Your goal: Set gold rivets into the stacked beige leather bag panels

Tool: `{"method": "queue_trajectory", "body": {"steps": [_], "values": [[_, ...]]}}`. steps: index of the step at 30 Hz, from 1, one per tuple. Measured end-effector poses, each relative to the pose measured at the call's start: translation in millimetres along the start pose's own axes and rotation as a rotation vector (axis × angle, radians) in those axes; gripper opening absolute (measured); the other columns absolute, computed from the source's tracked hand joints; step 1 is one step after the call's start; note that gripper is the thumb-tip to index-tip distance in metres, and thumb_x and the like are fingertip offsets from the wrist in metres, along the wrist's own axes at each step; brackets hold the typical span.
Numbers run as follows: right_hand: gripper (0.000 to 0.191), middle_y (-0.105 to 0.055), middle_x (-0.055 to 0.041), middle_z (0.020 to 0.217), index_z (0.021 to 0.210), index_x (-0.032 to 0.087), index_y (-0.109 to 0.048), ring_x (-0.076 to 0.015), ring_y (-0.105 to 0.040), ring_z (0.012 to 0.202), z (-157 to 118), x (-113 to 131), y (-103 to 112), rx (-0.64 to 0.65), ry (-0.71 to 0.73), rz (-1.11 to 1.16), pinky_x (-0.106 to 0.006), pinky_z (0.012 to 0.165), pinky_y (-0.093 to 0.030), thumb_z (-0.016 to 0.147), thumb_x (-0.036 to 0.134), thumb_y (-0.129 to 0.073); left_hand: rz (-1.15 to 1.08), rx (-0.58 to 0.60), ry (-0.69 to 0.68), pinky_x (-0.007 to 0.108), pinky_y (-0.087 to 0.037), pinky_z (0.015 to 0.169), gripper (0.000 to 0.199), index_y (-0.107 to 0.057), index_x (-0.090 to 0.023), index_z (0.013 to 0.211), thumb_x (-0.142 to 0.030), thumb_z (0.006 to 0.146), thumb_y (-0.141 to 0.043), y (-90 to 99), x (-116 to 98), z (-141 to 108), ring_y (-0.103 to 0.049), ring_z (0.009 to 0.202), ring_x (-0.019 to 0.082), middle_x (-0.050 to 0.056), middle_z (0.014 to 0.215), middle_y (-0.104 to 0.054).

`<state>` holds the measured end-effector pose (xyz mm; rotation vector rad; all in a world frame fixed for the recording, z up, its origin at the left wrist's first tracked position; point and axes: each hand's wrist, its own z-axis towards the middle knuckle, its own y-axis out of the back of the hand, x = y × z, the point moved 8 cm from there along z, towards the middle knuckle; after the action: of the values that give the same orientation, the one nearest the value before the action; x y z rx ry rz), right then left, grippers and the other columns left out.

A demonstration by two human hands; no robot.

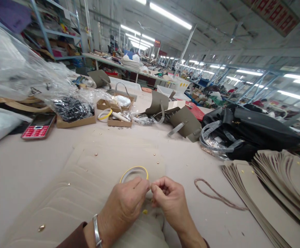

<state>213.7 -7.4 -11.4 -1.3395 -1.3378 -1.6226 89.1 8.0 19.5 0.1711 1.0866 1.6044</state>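
My left hand (127, 199) is closed on a thin roll of tape (135, 168) with a yellow edge, whose upper arc shows above the fingers. Close beside it, my right hand (171, 201) is pinched shut, its thumb and fingertips almost meeting those of the left. Whatever lies between these fingertips is too small to make out. Both hands are over overlapping beige bag panels (85, 175), spread in a row with small gold studs (41, 227) on them. A small yellow bit (145, 212) shows below the fingers.
Stacked beige strips (255, 196) fill the right side, near a looped brown cord (217, 197). Behind are black bags (255, 127), olive pieces (186, 122), small cardboard boxes (120, 122) and another tape roll (104, 114). A red-keyed phone (38, 126) and plastic wrapping (18, 65) lie left.
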Motion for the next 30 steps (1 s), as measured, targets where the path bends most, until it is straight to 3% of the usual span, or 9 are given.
{"method": "queue_trajectory", "body": {"steps": [4,9,13,22,30], "values": [[0.019,-0.059,0.0012,0.055,0.068,0.014,-0.063,-0.0096,-0.053,0.046,10,-14,22,-0.109,-0.041,-0.048,-0.019,0.045,-0.042,0.073,0.033,-0.064,0.015,0.0,0.014,0.025,-0.039,0.056,0.019,-0.051,-0.019,0.085,-0.012,0.095,-0.036,0.0,-4,-2,-0.051,0.061,0.015,0.0,0.068,-0.051],[0.04,-0.065,-0.0032,0.059,0.076,0.011,-0.068,-0.0099,-0.057,0.046,15,-49,33,0.091,-0.242,0.071,-0.02,0.049,-0.045,0.072,0.05,-0.069,0.246,0.302,0.159,0.029,-0.042,0.063,0.015,-0.053,-0.019,0.083,-0.008,0.09,-0.047,-20.8,13,0,-0.052,0.07,0.018,0.002,0.079,-0.058],[0.042,-0.065,-0.0032,0.058,0.075,0.011,-0.069,-0.0093,-0.056,0.046,14,-54,37,0.093,-0.245,0.066,-0.02,0.049,-0.046,0.069,0.052,-0.073,0.288,0.457,0.209,0.036,-0.046,0.074,0.013,-0.057,-0.019,0.087,-0.009,0.09,-0.049,-31.0,19,1,-0.052,0.084,0.022,0.005,0.089,-0.06],[0.024,-0.057,0.0021,0.05,0.069,0.013,-0.066,-0.0095,-0.05,0.042,17,-45,24,0.082,-0.251,-0.086,-0.021,0.044,-0.043,0.07,0.037,-0.067,0.266,0.467,0.207,0.04,-0.044,0.076,0.013,-0.058,-0.018,0.089,-0.011,0.091,-0.046,-37.0,20,3,-0.049,0.086,0.025,0.007,0.091,-0.059],[0.02,-0.06,-0.0002,0.051,0.066,0.017,-0.066,-0.0131,-0.056,0.044,22,-32,20,0.099,-0.075,-0.478,-0.021,0.044,-0.042,0.078,0.028,-0.055,0.272,0.502,0.229,0.041,-0.044,0.077,0.015,-0.058,-0.018,0.09,-0.008,0.088,-0.047,-35.9,20,4,-0.049,0.087,0.025,0.007,0.092,-0.058]]}}
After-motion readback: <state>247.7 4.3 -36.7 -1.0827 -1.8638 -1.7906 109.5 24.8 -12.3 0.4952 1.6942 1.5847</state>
